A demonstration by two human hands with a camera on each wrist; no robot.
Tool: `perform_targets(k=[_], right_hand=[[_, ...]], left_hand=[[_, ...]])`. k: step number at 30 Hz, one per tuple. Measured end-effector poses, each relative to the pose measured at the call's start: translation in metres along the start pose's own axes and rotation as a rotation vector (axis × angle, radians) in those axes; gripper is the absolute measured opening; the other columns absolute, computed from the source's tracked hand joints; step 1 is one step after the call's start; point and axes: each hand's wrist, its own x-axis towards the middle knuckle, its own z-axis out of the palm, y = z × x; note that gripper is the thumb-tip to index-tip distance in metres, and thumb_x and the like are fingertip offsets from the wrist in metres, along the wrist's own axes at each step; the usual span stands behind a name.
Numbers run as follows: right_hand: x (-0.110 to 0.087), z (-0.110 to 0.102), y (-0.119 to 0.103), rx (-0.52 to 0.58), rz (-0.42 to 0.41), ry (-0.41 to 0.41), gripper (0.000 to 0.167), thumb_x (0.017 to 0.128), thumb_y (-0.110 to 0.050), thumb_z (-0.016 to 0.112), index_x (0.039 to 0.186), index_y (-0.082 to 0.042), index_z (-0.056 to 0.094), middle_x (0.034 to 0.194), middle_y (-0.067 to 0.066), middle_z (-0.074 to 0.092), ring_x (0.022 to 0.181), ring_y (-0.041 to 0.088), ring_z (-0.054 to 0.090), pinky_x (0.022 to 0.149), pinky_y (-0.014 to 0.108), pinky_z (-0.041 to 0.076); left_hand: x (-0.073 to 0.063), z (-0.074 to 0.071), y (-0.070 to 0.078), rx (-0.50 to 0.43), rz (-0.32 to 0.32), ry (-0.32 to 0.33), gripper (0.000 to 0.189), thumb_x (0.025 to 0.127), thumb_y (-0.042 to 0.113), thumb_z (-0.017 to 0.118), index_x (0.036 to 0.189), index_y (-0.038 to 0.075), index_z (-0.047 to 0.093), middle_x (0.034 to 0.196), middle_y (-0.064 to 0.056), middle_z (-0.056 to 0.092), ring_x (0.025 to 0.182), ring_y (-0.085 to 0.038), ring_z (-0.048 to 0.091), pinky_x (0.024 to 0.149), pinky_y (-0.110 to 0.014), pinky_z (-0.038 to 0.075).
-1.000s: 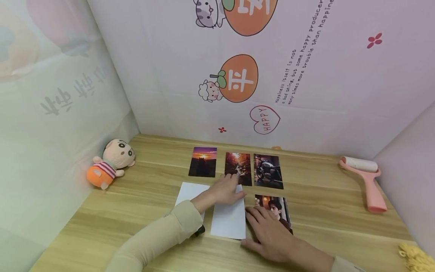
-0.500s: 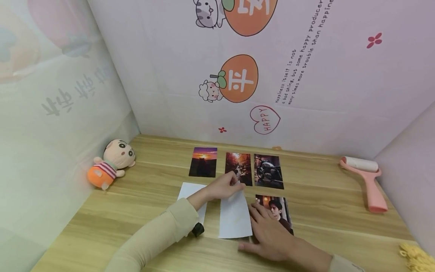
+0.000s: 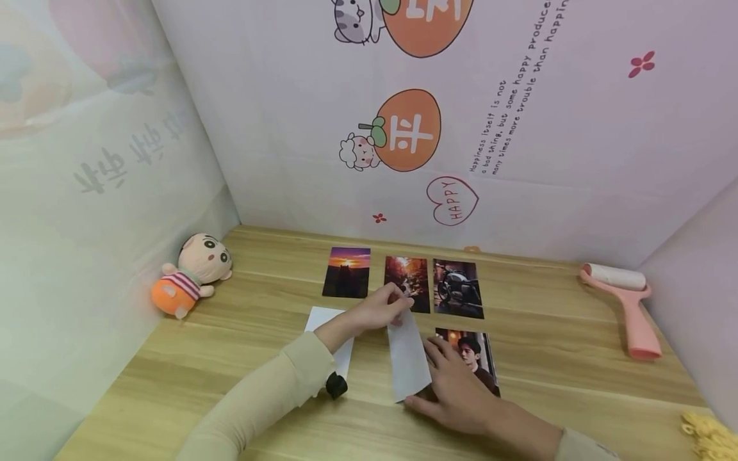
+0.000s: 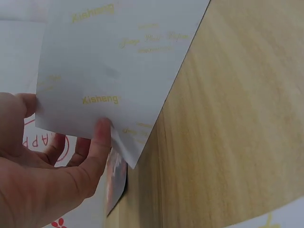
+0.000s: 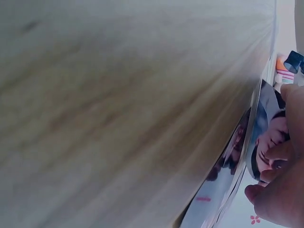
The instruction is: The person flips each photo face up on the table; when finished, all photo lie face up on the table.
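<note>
A photo card (image 3: pixel 408 358) stands tilted up off the table, its white back with yellow lettering toward the head camera. My left hand (image 3: pixel 377 308) pinches its far end; in the left wrist view the thumb lies on the white back (image 4: pixel 109 61). Beside the card's near right edge, my right hand (image 3: pixel 461 390) rests with fingers loosely bent, thumb by the lower corner. In the right wrist view its fingers are against a picture of a dark-haired person (image 5: pixel 270 142). Partly under that hand lies a portrait photo (image 3: pixel 475 352). Another white-backed card (image 3: pixel 324 317) lies under my left forearm.
Beyond the hands lie a sunset photo (image 3: pixel 346 274), an autumn stream photo (image 3: pixel 412 275) and a motorcycle photo (image 3: pixel 458 289). A plush doll (image 3: pixel 193 275) leans at the left wall. On the right are a pink lint roller (image 3: pixel 628 301) and something yellow and fluffy (image 3: pixel 708 435).
The white-backed card has been lifted from the table and shifted right, tilting steeply. My left hand went from fingers over its far edge to pinching it; my right hand stayed nearly in place.
</note>
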Motion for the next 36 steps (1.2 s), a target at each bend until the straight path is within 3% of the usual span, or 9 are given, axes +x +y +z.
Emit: perform_targets(k=[5, 10, 14, 19, 22, 24, 26, 31, 36], right_hand=[[0.0, -0.002, -0.004, 0.017, -0.011, -0.004, 0.077, 0.1, -0.044, 0.064, 0.155, 0.005, 0.042, 0.162, 0.024, 0.044, 0.15, 0.045, 0.041, 0.12, 0.06, 0.04], [0.001, -0.005, -0.008, 0.004, -0.034, -0.005, 0.07, 0.102, -0.031, 0.062, 0.16, -0.002, 0.036, 0.165, 0.017, 0.043, 0.15, 0.039, 0.045, 0.119, 0.055, 0.044], [0.0, -0.006, -0.008, 0.03, -0.068, -0.005, 0.068, 0.102, -0.024, 0.061, 0.162, -0.004, 0.033, 0.164, 0.017, 0.043, 0.148, 0.035, 0.048, 0.117, 0.053, 0.047], [0.001, -0.005, -0.008, 0.07, -0.093, -0.029, 0.062, 0.106, -0.016, 0.054, 0.162, -0.006, 0.032, 0.167, 0.016, 0.039, 0.148, 0.032, 0.048, 0.115, 0.052, 0.048], [0.002, -0.005, -0.007, 0.065, -0.099, -0.047, 0.058, 0.107, -0.016, 0.051, 0.162, -0.007, 0.035, 0.168, 0.015, 0.038, 0.15, 0.032, 0.046, 0.116, 0.052, 0.046], [0.003, -0.006, -0.008, 0.059, -0.109, -0.067, 0.054, 0.108, -0.017, 0.05, 0.161, -0.008, 0.038, 0.167, 0.016, 0.039, 0.151, 0.033, 0.045, 0.117, 0.054, 0.046], [0.004, -0.008, -0.008, 0.053, -0.126, -0.088, 0.052, 0.108, -0.017, 0.05, 0.159, -0.01, 0.042, 0.166, 0.016, 0.041, 0.151, 0.034, 0.044, 0.117, 0.055, 0.045], [0.004, -0.011, -0.01, 0.035, -0.164, -0.132, 0.047, 0.109, -0.018, 0.049, 0.155, -0.012, 0.049, 0.163, 0.016, 0.046, 0.15, 0.035, 0.047, 0.115, 0.055, 0.047], [0.005, -0.007, -0.008, -0.014, -0.182, -0.136, 0.044, 0.11, -0.024, 0.05, 0.153, -0.016, 0.053, 0.159, 0.011, 0.052, 0.147, 0.033, 0.051, 0.113, 0.053, 0.05]], left_hand=[[-0.002, -0.002, 0.002, -0.08, 0.002, 0.024, 0.03, 0.109, 0.035, 0.052, 0.122, 0.007, 0.053, 0.116, -0.014, 0.058, 0.105, -0.023, 0.067, 0.098, -0.044, 0.061], [-0.003, -0.007, -0.002, -0.067, -0.011, 0.086, 0.03, 0.108, 0.038, 0.054, 0.12, 0.01, 0.057, 0.124, -0.014, 0.062, 0.112, -0.024, 0.061, 0.102, -0.045, 0.054], [-0.006, -0.011, -0.005, -0.153, -0.026, 0.091, 0.033, 0.108, 0.031, 0.054, 0.127, 0.005, 0.06, 0.131, -0.017, 0.062, 0.114, -0.024, 0.063, 0.102, -0.044, 0.058], [-0.011, -0.015, -0.006, -0.272, -0.046, 0.086, 0.036, 0.11, 0.021, 0.051, 0.137, 0.0, 0.06, 0.128, -0.02, 0.065, 0.104, -0.02, 0.071, 0.086, -0.036, 0.065], [-0.014, -0.017, -0.006, -0.269, -0.043, 0.098, 0.035, 0.109, 0.016, 0.052, 0.139, 0.001, 0.062, 0.124, -0.021, 0.07, 0.095, -0.017, 0.074, 0.078, -0.033, 0.066], [-0.014, -0.017, -0.007, -0.188, -0.017, 0.112, 0.033, 0.107, 0.012, 0.054, 0.136, 0.001, 0.065, 0.119, -0.022, 0.072, 0.088, -0.018, 0.076, 0.074, -0.033, 0.066], [-0.016, -0.017, -0.008, -0.026, 0.033, 0.13, 0.031, 0.106, 0.01, 0.056, 0.133, 0.002, 0.068, 0.116, -0.023, 0.074, 0.082, -0.024, 0.078, 0.072, -0.037, 0.066], [-0.022, -0.015, -0.012, 0.447, 0.166, 0.182, 0.026, 0.103, 0.009, 0.061, 0.125, 0.007, 0.074, 0.118, -0.016, 0.077, 0.102, -0.029, 0.077, 0.088, -0.044, 0.063], [-0.024, -0.011, -0.016, 0.662, 0.266, 0.169, 0.017, 0.1, 0.005, 0.064, 0.113, 0.007, 0.076, 0.113, -0.009, 0.076, 0.105, -0.024, 0.073, 0.09, -0.038, 0.061]])
